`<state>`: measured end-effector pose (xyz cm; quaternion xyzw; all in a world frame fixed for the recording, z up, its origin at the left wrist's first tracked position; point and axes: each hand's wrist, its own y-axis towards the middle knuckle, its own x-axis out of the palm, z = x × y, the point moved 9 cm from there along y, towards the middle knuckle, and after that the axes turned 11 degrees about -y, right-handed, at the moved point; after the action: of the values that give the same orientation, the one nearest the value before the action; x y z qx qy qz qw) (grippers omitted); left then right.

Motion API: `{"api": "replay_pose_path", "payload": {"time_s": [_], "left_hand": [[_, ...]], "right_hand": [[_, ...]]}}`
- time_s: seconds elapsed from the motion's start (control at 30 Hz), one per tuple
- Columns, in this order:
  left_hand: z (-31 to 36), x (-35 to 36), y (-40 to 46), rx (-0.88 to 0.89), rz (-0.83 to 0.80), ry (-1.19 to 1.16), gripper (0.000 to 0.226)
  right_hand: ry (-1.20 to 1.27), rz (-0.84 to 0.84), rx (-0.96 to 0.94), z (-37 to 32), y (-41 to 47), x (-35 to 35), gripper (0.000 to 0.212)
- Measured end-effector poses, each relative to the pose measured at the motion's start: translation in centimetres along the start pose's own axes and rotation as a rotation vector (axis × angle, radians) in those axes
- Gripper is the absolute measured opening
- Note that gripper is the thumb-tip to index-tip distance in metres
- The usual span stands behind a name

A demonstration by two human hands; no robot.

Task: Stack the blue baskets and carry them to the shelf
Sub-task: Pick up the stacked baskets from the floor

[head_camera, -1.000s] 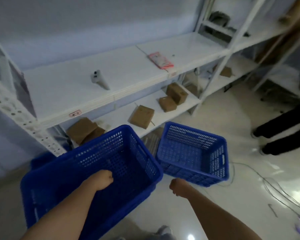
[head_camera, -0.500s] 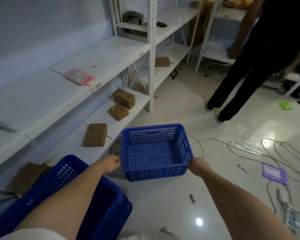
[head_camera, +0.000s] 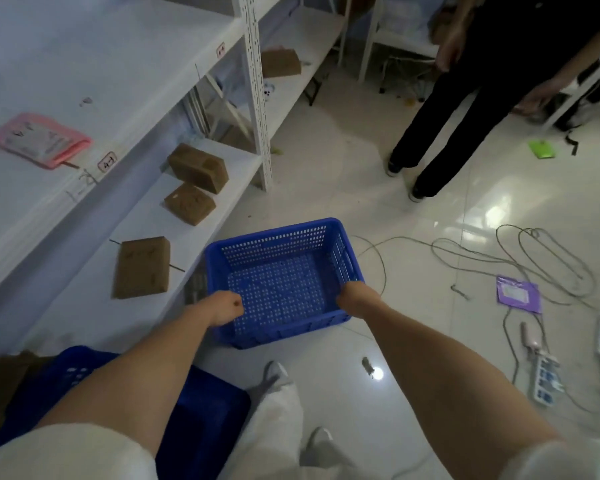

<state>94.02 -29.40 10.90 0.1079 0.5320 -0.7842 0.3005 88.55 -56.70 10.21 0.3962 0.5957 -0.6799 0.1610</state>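
While both arms are stretched forward, the smaller blue basket point(head_camera: 284, 282) is gripped at its near corners: the left hand point(head_camera: 226, 308) is closed over the near-left rim, the right hand point(head_camera: 355, 299) is closed over the near-right rim. This basket is seen on or just above the white floor point(head_camera: 378, 188), beside the lower shelf point(head_camera: 201, 237); contact with the floor cannot be told. A second blue basket point(head_camera: 201, 410) is seen at lower left, partly hidden by the left arm, apart from the first. Three brown boxes point(head_camera: 142, 266) are laid on the lower shelf. A pink packet point(head_camera: 42, 140) is laid on the upper shelf. Grey cables point(head_camera: 499, 258) and a purple packet point(head_camera: 518, 294) are scattered on the floor to the right. A standing person's dark trouser legs point(head_camera: 447, 126) are seen at upper right.
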Motion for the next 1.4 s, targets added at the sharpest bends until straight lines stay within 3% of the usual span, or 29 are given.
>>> {"api": "replay_pose_path", "payload": {"time_s": [0.23, 0.43, 0.63, 0.83, 1.07, 1.2, 1.27, 1.33, 1.4], "left_hand": [[0.5, -8.7, 7.7, -0.022, 0.027, 0.047, 0.029], [3.1, -12.9, 12.3, 0.011, 0.058, -0.079, 0.034], [1.0, -7.5, 19.2, -0.017, 0.007, -0.096, 0.020], [-6.9, 1.8, 27.9, -0.140, -0.152, -0.024, 0.030], [-16.9, 1.7, 37.7, -0.309, 0.133, -0.040, 0.026], [-20.1, 0.9, 40.8, -0.400, 0.264, 0.142, 0.040], [-21.4, 1.2, 41.1, -0.507, 0.267, 0.230, 0.050], [-23.1, 2.2, 41.2, -0.617, 0.263, 0.168, 0.060], [-24.1, 3.7, 41.5, -0.683, 0.245, -0.083, 0.063]], "right_hand": [[0.009, -0.033, -0.016, -4.4, 8.4, -5.2, 0.030], [0.081, -0.036, -0.069, -8.1, 13.3, -8.6, 0.023], [0.150, -0.128, -0.057, -6.7, 20.0, -3.2, 0.030], [-0.027, -0.239, -0.075, -3.6, 29.1, 7.0, 0.036], [-0.093, -0.107, 0.119, 4.2, 42.5, 11.7, 0.036], [-0.140, 0.062, 0.164, 7.3, 46.6, 12.7, 0.042], [-0.109, 0.048, 0.204, 8.5, 47.7, 14.0, 0.045], [-0.048, -0.006, 0.250, 9.3, 48.4, 15.7, 0.046], [0.015, -0.024, 0.293, 9.9, 49.1, 16.7, 0.047]]}}
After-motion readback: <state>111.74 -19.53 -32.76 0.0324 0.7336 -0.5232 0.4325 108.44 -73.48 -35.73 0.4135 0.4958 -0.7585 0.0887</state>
